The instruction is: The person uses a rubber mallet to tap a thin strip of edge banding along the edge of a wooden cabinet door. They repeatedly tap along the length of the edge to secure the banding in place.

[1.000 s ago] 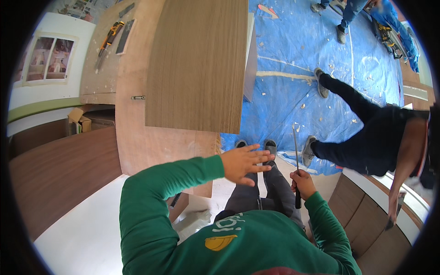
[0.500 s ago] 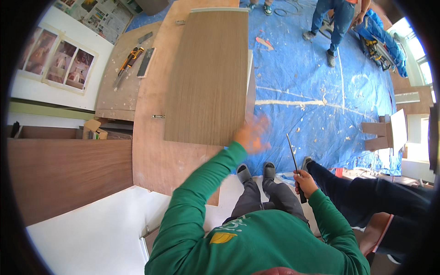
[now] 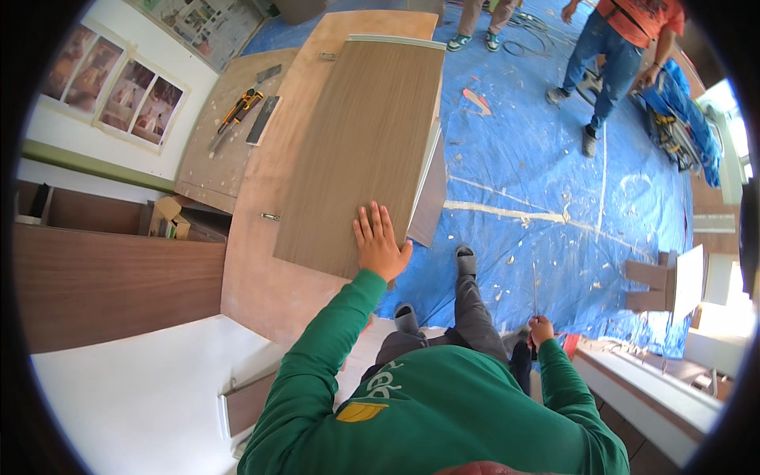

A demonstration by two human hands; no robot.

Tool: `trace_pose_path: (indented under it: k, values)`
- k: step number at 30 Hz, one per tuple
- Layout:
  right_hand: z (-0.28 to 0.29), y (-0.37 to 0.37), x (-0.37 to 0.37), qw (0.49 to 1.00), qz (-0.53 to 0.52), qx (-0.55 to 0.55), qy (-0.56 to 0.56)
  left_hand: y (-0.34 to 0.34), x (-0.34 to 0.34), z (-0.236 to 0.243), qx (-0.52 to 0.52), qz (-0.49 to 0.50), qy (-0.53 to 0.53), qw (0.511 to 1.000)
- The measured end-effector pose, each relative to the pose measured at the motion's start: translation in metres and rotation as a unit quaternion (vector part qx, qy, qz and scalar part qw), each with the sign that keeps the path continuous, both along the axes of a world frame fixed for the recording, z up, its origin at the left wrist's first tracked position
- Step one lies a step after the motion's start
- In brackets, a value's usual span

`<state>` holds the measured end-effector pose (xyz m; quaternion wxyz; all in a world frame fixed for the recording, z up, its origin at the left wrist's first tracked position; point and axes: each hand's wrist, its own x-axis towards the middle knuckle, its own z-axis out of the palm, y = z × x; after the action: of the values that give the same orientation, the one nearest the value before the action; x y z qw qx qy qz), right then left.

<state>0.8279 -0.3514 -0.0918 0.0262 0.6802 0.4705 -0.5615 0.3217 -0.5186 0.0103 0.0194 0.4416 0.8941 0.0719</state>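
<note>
A brown wood-grain cabinet door (image 3: 356,142) lies on a pale plywood board (image 3: 249,265), with metal hinges (image 3: 270,216) along its left edge. My left hand (image 3: 380,249) rests palm down on its near right corner, fingers stretched out. Lower right, my right hand (image 3: 541,331) is closed round a screwdriver (image 3: 535,289) whose long thin shaft points away from me, over the blue sheet. The fingers hide most of its handle.
Yellow-and-black hand tools (image 3: 236,112) and a dark flat strip (image 3: 264,120) lie left of the door. Blue sheeting (image 3: 522,237) covers the floor. Another person in an orange shirt (image 3: 645,32) stands at the far right. A brown-and-white wooden piece (image 3: 685,289) stands at right.
My left hand has gone from a blurred position at the door's right edge to lying flat on it. My right hand, still round the screwdriver, is lower. A person's dark-clothed legs at right have mostly left view.
</note>
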Motion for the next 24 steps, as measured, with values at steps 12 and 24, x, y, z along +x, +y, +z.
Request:
trace_pose_path:
  k: [12,24]
  values:
    - [0.001,0.151,0.032,0.999,0.047,-0.005,0.0,0.263,-0.146,-0.004,-0.021,0.077,-0.002,0.997]
    - [0.044,0.232,-0.02,0.995,0.09,-0.033,0.028,0.343,-0.153,-0.032,-0.061,-0.03,0.149,0.986]
